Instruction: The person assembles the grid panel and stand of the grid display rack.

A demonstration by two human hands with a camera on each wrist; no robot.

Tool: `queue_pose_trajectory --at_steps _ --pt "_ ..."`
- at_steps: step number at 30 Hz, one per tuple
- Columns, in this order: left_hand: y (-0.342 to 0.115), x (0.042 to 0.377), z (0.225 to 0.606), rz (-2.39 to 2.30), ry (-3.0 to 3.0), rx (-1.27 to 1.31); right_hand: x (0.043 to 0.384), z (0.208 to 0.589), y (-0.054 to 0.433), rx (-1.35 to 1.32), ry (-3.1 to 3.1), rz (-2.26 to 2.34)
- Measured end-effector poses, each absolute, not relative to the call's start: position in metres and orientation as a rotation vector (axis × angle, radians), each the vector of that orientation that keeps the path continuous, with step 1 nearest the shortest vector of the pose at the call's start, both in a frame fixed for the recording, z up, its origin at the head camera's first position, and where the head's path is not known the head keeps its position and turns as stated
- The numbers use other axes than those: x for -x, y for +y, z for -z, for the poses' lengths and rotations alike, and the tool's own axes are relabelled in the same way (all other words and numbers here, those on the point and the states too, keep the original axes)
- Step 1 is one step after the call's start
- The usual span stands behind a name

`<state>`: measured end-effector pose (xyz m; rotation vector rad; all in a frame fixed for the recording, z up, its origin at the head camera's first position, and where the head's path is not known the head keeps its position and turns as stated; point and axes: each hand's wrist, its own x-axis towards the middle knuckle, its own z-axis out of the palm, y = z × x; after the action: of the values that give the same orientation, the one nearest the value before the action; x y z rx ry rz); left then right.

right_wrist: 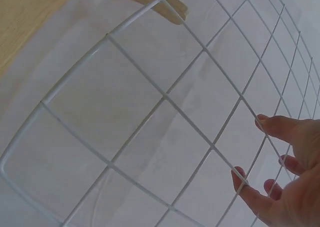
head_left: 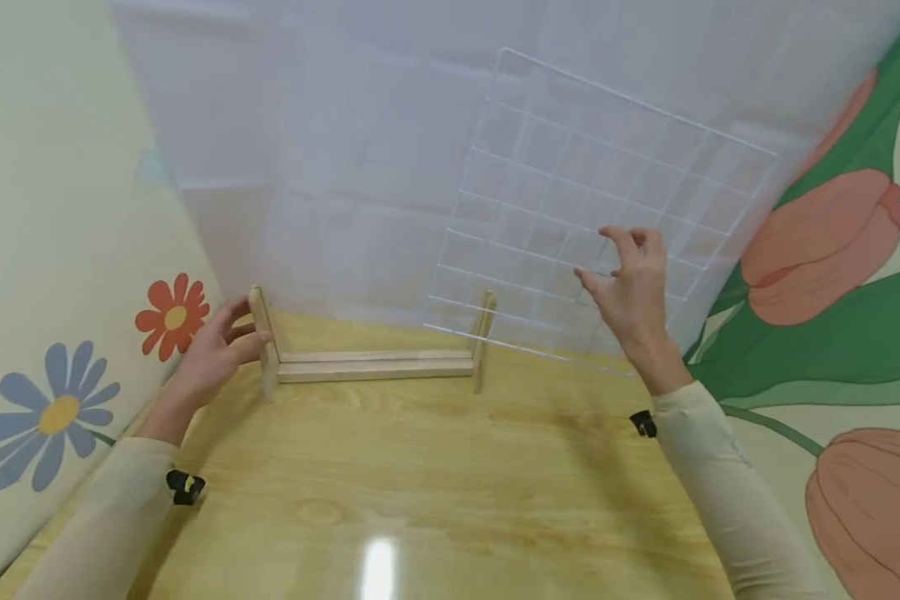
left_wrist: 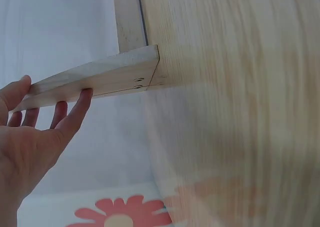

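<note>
A white wire grid panel [head_left: 540, 200] is held tilted off the table by my right hand [head_left: 633, 292]. In the right wrist view its thumb and fingers [right_wrist: 257, 199] grip the wires, some passing through the mesh. The wooden stand [head_left: 375, 367] has two upright boards joined by a low crossbar and rests on the table. My left hand [head_left: 221, 350] holds its left upright, thumb on one face and fingers on the other; in the left wrist view this upright board [left_wrist: 115, 72] shows screw heads near its base. The grid's lower left corner overlaps the right upright [head_left: 483, 333] in the head view.
The wood-grain table [head_left: 420, 483] reaches toward me under both arms. White sheeting [head_left: 330, 150] hangs behind the stand. Walls with painted flowers [head_left: 172, 317] stand close on the left and right. Small black wrist mounts [head_left: 186, 487] sit at both sleeves.
</note>
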<state>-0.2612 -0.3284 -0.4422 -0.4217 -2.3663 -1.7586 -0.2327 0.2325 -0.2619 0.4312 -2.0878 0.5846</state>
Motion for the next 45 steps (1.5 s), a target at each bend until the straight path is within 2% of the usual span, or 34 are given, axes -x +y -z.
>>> queue_pose_trajectory --at_steps 11,23,35,45 --pt "-0.267 0.254 0.446 1.913 -2.308 0.589 0.228 0.254 0.225 -0.457 -2.043 -0.554" --pt "-0.216 0.260 0.450 2.040 -2.288 0.623 0.230 0.250 0.215 -0.501 -2.011 -0.581" --pt "-0.206 0.261 0.451 2.120 -2.309 0.556 0.242 0.239 0.197 -0.550 -1.986 -0.558" --pt "-0.199 0.275 0.460 2.155 -2.276 0.546 0.262 0.237 0.179 -0.574 -1.993 -0.545"
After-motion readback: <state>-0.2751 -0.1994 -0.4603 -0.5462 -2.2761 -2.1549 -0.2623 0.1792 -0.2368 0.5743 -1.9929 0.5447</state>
